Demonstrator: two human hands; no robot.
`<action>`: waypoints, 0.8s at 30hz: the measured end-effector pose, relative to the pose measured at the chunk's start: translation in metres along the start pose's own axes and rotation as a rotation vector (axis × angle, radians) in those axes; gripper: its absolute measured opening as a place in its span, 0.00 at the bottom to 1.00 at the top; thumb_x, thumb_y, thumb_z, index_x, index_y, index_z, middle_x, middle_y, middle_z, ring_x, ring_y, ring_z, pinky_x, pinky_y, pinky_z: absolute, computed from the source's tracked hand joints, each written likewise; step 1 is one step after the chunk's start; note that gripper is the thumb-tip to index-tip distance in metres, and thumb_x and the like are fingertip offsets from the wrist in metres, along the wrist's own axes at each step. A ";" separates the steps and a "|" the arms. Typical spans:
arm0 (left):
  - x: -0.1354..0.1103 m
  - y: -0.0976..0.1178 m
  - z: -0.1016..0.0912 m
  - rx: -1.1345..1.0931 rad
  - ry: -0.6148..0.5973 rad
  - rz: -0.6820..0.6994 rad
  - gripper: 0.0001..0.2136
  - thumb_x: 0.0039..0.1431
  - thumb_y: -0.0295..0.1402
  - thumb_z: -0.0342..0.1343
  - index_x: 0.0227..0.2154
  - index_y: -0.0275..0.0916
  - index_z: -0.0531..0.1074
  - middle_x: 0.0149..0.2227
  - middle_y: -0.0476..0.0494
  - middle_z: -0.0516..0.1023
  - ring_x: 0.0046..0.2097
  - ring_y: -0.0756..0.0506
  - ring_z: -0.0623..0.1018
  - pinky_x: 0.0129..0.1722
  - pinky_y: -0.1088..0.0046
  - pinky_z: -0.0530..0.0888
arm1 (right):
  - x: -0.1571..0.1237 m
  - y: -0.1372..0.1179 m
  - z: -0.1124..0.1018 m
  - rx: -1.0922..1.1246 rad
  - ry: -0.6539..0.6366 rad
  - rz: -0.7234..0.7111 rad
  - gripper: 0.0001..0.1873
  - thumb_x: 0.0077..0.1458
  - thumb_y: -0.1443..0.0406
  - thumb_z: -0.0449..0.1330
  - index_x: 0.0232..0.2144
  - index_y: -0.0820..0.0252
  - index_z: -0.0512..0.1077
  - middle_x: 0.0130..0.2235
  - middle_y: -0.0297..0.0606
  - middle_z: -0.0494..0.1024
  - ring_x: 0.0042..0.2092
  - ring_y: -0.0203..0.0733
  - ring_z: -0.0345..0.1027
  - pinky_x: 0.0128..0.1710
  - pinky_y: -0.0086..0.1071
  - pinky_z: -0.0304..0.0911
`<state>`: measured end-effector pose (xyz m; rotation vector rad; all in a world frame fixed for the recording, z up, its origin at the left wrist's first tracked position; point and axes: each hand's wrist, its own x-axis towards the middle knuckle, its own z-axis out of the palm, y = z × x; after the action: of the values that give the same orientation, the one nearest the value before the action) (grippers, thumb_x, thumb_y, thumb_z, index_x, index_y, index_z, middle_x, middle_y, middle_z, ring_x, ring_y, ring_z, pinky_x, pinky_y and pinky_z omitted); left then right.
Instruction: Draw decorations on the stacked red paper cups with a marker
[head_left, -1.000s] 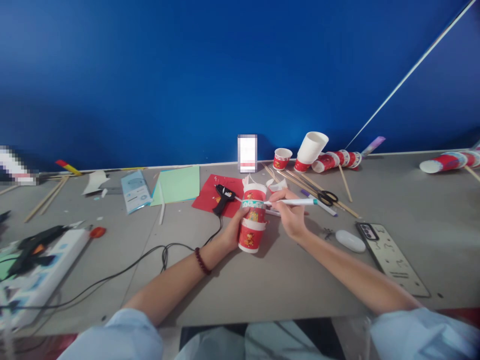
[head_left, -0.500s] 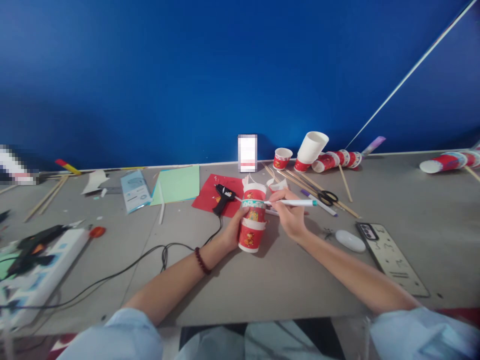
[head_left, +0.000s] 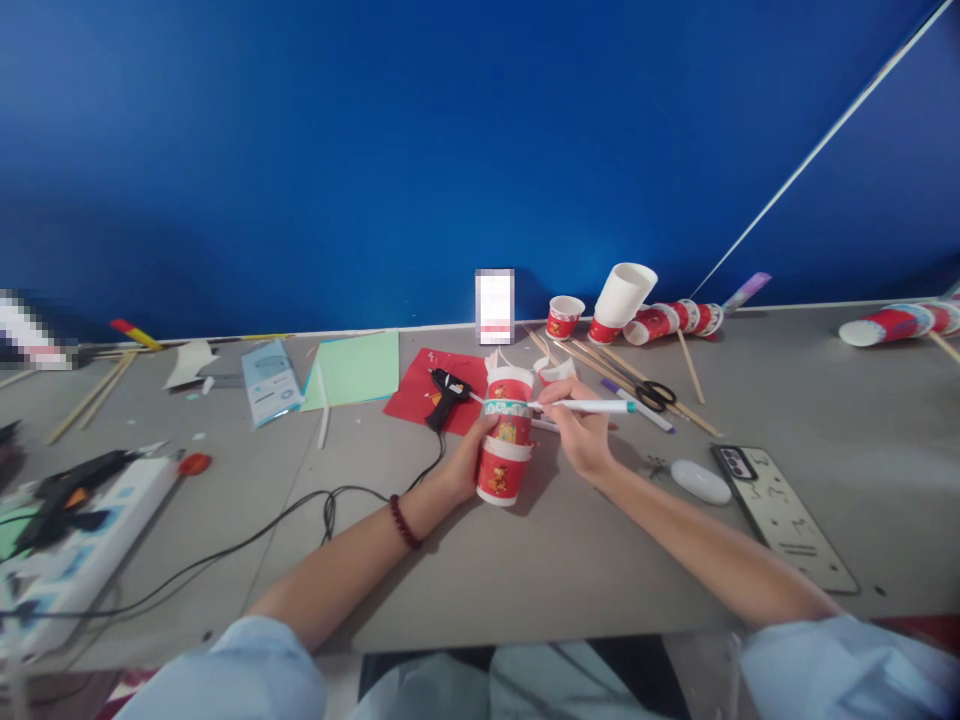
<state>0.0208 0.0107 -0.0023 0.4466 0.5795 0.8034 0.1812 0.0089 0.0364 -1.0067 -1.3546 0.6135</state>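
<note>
My left hand (head_left: 469, 462) is wrapped around a column of stacked red paper cups (head_left: 504, 472) with gold figures and white rims. Around the upper part of the column runs a white band coloured with teal. In my right hand (head_left: 581, 428) is a white marker (head_left: 600, 406) with a teal end, held like a pen and lying level. Its tip meets the right side of the band. Just left of the cups, a black glue gun (head_left: 448, 395) rests on red paper (head_left: 409, 398). My left fingers behind the cups are hidden.
Behind stand a small red cup (head_left: 565, 316), white cups (head_left: 624, 292) and a decorated cup tube (head_left: 671, 321). Scissors (head_left: 657, 396), sticks, a white mouse (head_left: 700, 482) and a phone (head_left: 787, 520) are on the right. Green paper (head_left: 360, 365) and a power strip (head_left: 105, 550) are on the left.
Almost nothing differs. My right hand and the marker have shifted very slightly at the band, and the cups stay in my left hand.
</note>
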 end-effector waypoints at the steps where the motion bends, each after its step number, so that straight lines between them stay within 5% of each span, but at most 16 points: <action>1: 0.000 0.000 0.000 -0.002 -0.005 0.001 0.21 0.57 0.42 0.56 0.46 0.29 0.74 0.38 0.33 0.82 0.37 0.39 0.82 0.38 0.66 0.76 | 0.000 0.000 0.000 0.000 -0.002 -0.004 0.06 0.49 0.67 0.57 0.23 0.55 0.70 0.24 0.32 0.71 0.29 0.39 0.64 0.27 0.33 0.58; 24: 0.001 0.000 -0.002 -0.019 -0.004 -0.007 0.20 0.57 0.41 0.57 0.45 0.28 0.74 0.39 0.33 0.82 0.38 0.39 0.82 0.39 0.66 0.76 | 0.001 -0.002 0.000 -0.029 -0.013 -0.008 0.05 0.49 0.67 0.57 0.23 0.55 0.70 0.24 0.32 0.72 0.28 0.39 0.65 0.28 0.34 0.59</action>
<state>0.0204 0.0115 -0.0040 0.4283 0.5693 0.8003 0.1810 0.0089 0.0383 -1.0216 -1.3818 0.5973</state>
